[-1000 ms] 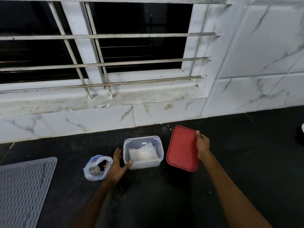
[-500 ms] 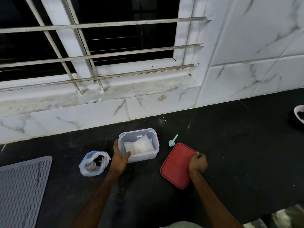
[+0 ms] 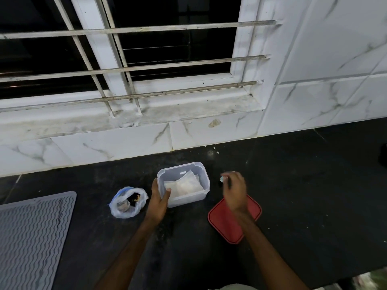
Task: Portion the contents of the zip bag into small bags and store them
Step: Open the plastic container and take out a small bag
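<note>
My left hand [image 3: 158, 203] grips the near-left corner of the clear container [image 3: 188, 199] on the black counter [image 3: 293, 185]. The thumb is hooked over the rim and the fingers lie along the outside of the left wall. My right hand [image 3: 233, 190], blurred, hovers above the far edge of the red lid [image 3: 222, 225], fingers curled downward toward a small pale object [image 3: 221, 179] at their tips. I cannot tell whether they have hold of it or only touch it.

The lid lies flat, to the right of the container and nearer to me, apart from it. Inside the container lie small bags [image 3: 184, 185], white and flat, overlapping one another. The zip bag [image 3: 127, 203] sits just left of my left hand, close to the back of it but, as far as I can see, not touching. Its mouth is open and faces up, with dark contents showing inside. The right hand is well apart from the zip bag, with the container between them.

At the left edge a grey ribbed mat [image 3: 31, 237] lies on the counter. Beyond stand a marble tile wall [image 3: 335, 59] and a barred window [image 3: 146, 68], dark behind the glass.
</note>
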`<state>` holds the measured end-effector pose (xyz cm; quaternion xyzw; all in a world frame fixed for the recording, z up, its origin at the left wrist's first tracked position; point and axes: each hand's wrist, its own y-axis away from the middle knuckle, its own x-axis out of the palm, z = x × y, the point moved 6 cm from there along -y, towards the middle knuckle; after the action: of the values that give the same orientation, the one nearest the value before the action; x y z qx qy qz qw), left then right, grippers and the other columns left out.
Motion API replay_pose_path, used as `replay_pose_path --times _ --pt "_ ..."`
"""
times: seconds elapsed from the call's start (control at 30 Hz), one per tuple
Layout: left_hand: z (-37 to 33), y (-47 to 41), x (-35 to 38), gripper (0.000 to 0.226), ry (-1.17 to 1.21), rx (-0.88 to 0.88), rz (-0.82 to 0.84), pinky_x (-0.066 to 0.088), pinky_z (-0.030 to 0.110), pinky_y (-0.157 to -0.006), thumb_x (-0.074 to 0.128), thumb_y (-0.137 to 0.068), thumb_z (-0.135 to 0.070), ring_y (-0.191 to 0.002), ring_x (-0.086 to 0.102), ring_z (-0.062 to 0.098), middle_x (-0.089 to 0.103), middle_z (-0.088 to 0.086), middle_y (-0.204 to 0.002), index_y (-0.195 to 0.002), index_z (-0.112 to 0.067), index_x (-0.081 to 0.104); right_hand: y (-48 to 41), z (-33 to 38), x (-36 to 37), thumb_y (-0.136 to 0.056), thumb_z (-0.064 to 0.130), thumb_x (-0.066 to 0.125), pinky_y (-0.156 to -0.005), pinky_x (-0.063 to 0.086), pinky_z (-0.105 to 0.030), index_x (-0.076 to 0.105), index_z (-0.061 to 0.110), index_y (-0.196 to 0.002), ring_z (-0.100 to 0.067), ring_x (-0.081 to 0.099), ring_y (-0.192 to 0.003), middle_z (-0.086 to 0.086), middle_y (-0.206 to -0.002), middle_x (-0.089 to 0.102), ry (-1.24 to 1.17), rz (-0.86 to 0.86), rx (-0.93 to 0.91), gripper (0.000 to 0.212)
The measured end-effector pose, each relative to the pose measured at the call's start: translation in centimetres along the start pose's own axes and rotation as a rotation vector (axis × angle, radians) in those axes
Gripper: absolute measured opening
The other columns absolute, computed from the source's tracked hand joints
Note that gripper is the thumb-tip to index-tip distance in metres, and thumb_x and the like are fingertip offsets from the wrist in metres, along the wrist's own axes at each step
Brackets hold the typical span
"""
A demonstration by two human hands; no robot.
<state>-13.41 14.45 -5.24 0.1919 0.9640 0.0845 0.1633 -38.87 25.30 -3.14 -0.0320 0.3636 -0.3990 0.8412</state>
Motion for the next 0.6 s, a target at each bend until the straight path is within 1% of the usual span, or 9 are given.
replay_pose_path --times 0.07,0.13,0.2,0.27,0.3,0.37,0.43,0.53,0.6 --pt "-0.3 -0.1 -0.2 0.066 0.021 0.012 -0.002 0.028 0.036 -0.115 0.047 -0.101 -0.03 -0.144 0.03 0.024 0.025 0.005 -0.159 -0.156 -0.018 0.013 -1.7 3.8 3.1 -0.091 0.008 0.055 -0.087 0.048 -0.03 0.071 0.01 -0.101 -0.022 0.061 -0.096 -0.004 -0.102 0.067 -0.057 0.194 -0.156 0.019" --pt "-0.5 -0.1 -0.4 0.067 0.003 0.023 -0.005 0.028 0.041 -0.118 0.049 -0.101 -0.032 -0.143 0.031 0.024 0.027 0.006 -0.159 -0.156 -0.017 0.014 -2.7 6.6 6.5 -0.091 0.008 0.053 -0.095 0.048 -0.034 0.071 0.01 -0.108 -0.022 0.062 -0.104 -0.005 -0.11 0.069 0.01 0.399 -0.283 0.025" --pt "-0.5 -0.1 -0.6 0.072 -0.003 0.046 -0.003 0.03 0.047 -0.117 0.053 -0.097 -0.036 -0.141 0.034 0.024 0.031 0.006 -0.156 -0.155 -0.016 0.015 -2.9 7.9 9.7 -0.092 0.007 0.054 -0.105 0.043 -0.033 0.067 0.012 -0.12 -0.021 0.058 -0.119 -0.004 -0.124 0.066 0.146 0.655 -0.37 0.031" --pt "-0.5 0.0 -0.5 0.072 -0.007 0.057 0.016 0.03 0.046 -0.117 0.056 -0.097 -0.028 -0.141 0.034 0.022 0.031 0.005 -0.155 -0.155 -0.015 0.015 -2.7 8.2 11.8 -0.093 0.008 0.056 -0.11 0.036 -0.03 0.057 0.013 -0.135 -0.023 0.051 -0.129 -0.005 -0.138 0.058 0.362 0.869 -0.445 0.042" --pt "-0.5 0.1 -0.6 0.07 -0.008 0.05 0.023 0.029 0.044 -0.118 0.056 -0.098 -0.023 -0.141 0.033 0.022 0.031 0.004 -0.155 -0.155 -0.016 0.014 -2.7 8.4 12.5 -0.094 0.011 0.056 -0.11 0.034 -0.031 0.051 0.014 -0.14 -0.024 0.049 -0.132 -0.005 -0.143 0.054 0.48 0.934 -0.474 0.047" --pt "-0.2 0.0 -0.6 0.068 -0.022 0.027 0.042 0.03 0.044 -0.118 0.056 -0.098 -0.023 -0.141 0.034 0.022 0.033 0.004 -0.154 -0.154 -0.018 0.017 -2.6 8.5 12.9 -0.096 0.018 0.054 -0.108 0.038 -0.035 0.044 0.015 -0.144 -0.027 0.05 -0.13 -0.008 -0.144 0.051 0.678 0.991 -0.5 0.049" --pt "-0.2 0.0 -0.6 0.065 -0.055 0.024 0.051 0.032 0.043 -0.116 0.057 -0.098 -0.025 -0.139 0.038 0.022 0.037 0.004 -0.152 -0.152 -0.019 0.021 -2.6 8.7 13.0 -0.097 0.019 0.052 -0.102 0.045 -0.039 0.046 0.012 -0.142 -0.029 0.054 -0.124 -0.01 -0.14 0.054 0.786 0.981 -0.542 0.045" --pt "-0.1 -0.2 -0.8 0.065 -0.082 0.04 0.033 0.033 0.039 -0.116 0.059 -0.097 -0.026 -0.139 0.039 0.022 0.038 0.004 -0.151 -0.151 -0.018 0.023 -3.1 9.7 12.8 -0.096 0.015 0.051 -0.096 0.05 -0.039 0.053 0.012 -0.132 -0.028 0.059 -0.118 -0.01 -0.133 0.058 0.771 0.876 -0.542 0.036" --pt "0.0 -0.4 -1.1 0.071 -0.121 0.017 -0.029 0.028 0.036 -0.117 0.058 -0.097 -0.03 -0.143 0.033 0.023 0.032 0.006 -0.155 -0.153 -0.012 0.018 -3.9 10.9 12.0 -0.095 0.014 0.054 -0.094 0.052 -0.039 0.052 0.014 -0.132 -0.028 0.061 -0.115 -0.009 -0.131 0.059 0.727 0.793 -0.498 0.036"
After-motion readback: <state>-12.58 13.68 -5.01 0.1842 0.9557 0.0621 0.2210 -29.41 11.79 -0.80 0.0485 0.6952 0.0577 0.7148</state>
